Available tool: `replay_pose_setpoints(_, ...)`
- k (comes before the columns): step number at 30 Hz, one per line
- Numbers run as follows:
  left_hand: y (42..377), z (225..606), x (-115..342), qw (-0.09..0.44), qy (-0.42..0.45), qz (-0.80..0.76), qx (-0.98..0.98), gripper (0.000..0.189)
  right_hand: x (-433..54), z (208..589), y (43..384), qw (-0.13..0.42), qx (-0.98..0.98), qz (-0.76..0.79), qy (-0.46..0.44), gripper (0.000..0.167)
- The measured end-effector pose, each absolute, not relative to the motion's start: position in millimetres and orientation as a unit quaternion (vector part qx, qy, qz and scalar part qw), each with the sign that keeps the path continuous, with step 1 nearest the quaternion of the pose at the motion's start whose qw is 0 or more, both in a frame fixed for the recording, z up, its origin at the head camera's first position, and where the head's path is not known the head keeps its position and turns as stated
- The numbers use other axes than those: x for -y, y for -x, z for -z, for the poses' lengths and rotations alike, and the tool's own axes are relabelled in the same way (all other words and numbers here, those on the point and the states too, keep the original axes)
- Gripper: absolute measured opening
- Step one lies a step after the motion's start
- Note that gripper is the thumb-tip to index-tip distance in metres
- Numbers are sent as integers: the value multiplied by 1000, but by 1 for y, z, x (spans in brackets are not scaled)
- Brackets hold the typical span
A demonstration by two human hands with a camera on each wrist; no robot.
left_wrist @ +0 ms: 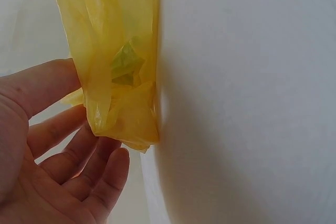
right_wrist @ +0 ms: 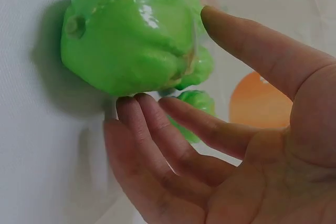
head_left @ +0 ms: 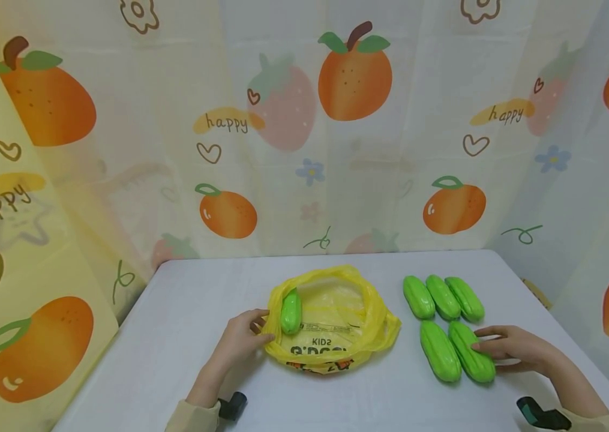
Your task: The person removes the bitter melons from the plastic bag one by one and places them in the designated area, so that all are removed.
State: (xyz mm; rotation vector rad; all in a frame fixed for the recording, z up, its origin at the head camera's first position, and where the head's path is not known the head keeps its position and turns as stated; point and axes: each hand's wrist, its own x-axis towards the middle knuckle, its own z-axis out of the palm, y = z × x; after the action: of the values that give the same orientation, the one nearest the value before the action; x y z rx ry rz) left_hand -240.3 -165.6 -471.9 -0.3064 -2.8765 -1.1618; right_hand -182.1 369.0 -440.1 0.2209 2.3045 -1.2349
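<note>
At the left rim of a yellow plastic bag (head_left: 387, 330), my left hand (head_left: 242, 333) touches the film with spread, lightly bent fingers. The left wrist view shows the thumb (left_wrist: 52, 80) at the bag's edge and other fingertips partly hidden behind it. Inside the wide-mouthed bag, one glossy green toy cucumber (head_left: 291, 312) leans against the left wall. My right hand (head_left: 520, 350) is at the nearest right toy cucumber (head_left: 471, 354), its thumb over the side. In the right wrist view, several fingertips meet the lower side of this cucumber (right_wrist: 126, 40), the hand loosely spread.
Beside the touched cucumber lies another cucumber (head_left: 440, 353). Behind them is a row of three, with one cucumber (head_left: 443, 297) in its middle. All rest on the white table (head_left: 137, 360). A fruit-print curtain (head_left: 282, 180) hangs behind and at both sides.
</note>
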Motion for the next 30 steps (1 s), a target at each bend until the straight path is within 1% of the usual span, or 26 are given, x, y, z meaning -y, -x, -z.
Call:
replay_pose_setpoints(8,241,475,166,7,94,370,924,52,-374,427,181,241,-859,449,-58,70)
replay_pose_setpoints(15,242,475,167,2,90,371,924,52,-373,412,178,207,-872,441,-41,67)
replay_pose_setpoints(30,241,475,166,7,95,371,924,52,-343,387,179,153,-887,435,6,63)
